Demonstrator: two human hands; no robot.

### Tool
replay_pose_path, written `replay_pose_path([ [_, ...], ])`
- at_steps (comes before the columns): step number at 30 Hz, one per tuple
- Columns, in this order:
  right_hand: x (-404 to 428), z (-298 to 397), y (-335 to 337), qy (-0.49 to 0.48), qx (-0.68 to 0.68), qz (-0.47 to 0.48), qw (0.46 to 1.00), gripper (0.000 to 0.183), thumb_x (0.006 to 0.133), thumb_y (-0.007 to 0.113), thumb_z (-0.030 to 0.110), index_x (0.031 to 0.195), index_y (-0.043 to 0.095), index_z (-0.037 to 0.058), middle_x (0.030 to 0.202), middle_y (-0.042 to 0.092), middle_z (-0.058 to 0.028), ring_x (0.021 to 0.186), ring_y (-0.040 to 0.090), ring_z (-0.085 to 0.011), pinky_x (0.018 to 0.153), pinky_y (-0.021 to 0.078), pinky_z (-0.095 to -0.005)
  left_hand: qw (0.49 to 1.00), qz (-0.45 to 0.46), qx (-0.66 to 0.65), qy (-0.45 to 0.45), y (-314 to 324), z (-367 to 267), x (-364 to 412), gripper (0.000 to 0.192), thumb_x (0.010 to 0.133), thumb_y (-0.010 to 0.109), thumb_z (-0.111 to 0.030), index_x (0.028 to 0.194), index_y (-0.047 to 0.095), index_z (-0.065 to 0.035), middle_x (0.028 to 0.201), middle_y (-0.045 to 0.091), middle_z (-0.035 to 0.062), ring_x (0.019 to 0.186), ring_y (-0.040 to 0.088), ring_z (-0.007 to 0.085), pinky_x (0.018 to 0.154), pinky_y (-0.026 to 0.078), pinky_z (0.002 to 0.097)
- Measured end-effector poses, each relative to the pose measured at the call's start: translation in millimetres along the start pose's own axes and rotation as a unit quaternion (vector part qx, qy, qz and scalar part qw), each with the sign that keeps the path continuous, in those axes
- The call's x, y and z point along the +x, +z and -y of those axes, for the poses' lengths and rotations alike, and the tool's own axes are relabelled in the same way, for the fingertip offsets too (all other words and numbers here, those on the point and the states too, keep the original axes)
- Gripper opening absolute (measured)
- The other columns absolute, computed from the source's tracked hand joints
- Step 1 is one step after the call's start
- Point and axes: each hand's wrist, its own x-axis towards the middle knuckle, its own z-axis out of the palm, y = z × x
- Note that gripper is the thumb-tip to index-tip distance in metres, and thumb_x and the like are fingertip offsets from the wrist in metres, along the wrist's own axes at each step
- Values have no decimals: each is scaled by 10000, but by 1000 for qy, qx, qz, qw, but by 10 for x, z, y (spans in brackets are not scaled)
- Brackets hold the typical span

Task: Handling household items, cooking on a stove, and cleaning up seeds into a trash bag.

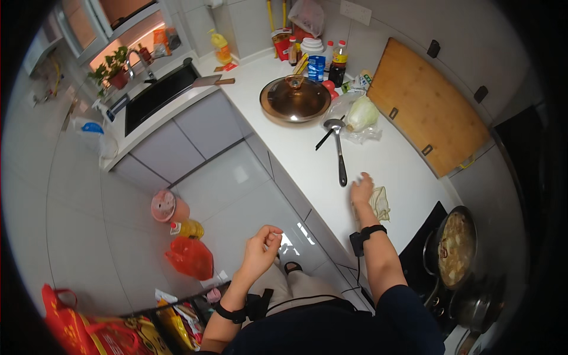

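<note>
My right hand (362, 191) is over the white countertop with its fingers apart, beside a crumpled pale cloth (380, 204); whether it touches the cloth I cannot tell. My left hand (262, 248) hangs above the floor in front of me, fingers loosely curled, holding nothing visible. Just beyond the right hand lies a metal cooking spoon with a black handle (341, 155), its bowl across dark chopsticks (325, 139). A cabbage (362, 114) rests on a clear plastic bag. At the right, a pan of food (457, 250) stands on the black stove.
A glass-lidded pan (295, 98) and a soy sauce bottle (338, 66) stand farther back. A wooden cutting board (428, 106) leans on the wall. A cleaver (213, 81) lies by the black sink (155, 104). An oil bottle (188, 228) and a red bag (191, 258) are on the floor.
</note>
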Motion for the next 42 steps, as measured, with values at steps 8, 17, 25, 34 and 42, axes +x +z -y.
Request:
replay_pose_path([
  [8, 155, 474, 474, 86, -37, 170, 981, 496, 657, 635, 167, 1054, 375, 23, 958, 507, -203, 869, 518, -366, 731, 437, -446, 990, 138, -20, 8, -118, 48, 805, 128, 799, 525, -104, 889, 544, -15, 590, 510, -3, 510, 452, 60, 467, 362, 204],
  [17, 166, 894, -209, 111, 111, 19, 987, 289, 704, 521, 163, 913, 478, -31, 695, 564, -199, 648, 551, -349, 625, 433, -407, 953, 290, -21, 83, 226, 53, 1354, 118, 806, 515, -121, 890, 527, -39, 584, 512, 26, 489, 452, 84, 462, 368, 228],
  [25, -788, 770, -2494, 169, 193, -164, 953, 301, 734, 564, 27, 1029, 503, 22, 746, 490, 4, 641, 437, -70, 583, 363, -191, 832, 539, -89, 101, 1062, -198, 1086, 97, 828, 506, -103, 889, 507, -27, 600, 464, -16, 498, 385, 25, 446, 304, 184],
  [34, -1754, 112, -3960, 236, -80, -267, 931, 254, 773, 520, 99, 1013, 502, 16, 665, 510, -47, 541, 420, -98, 502, 343, -238, 700, 701, -79, 109, 1838, -444, 199, 282, 800, 549, -223, 963, 505, 4, 919, 553, 142, 693, 557, 167, 562, 451, 254],
  [42, -1993, -563, -4459, 271, -154, -91, 946, 198, 725, 554, 86, 911, 536, 20, 738, 568, -220, 732, 551, -369, 648, 431, -404, 611, 782, 9, -121, 2632, -816, -806, 722, 827, 503, -383, 1286, 152, 51, 1260, 304, 202, 1106, 408, 281, 803, 452, 350],
])
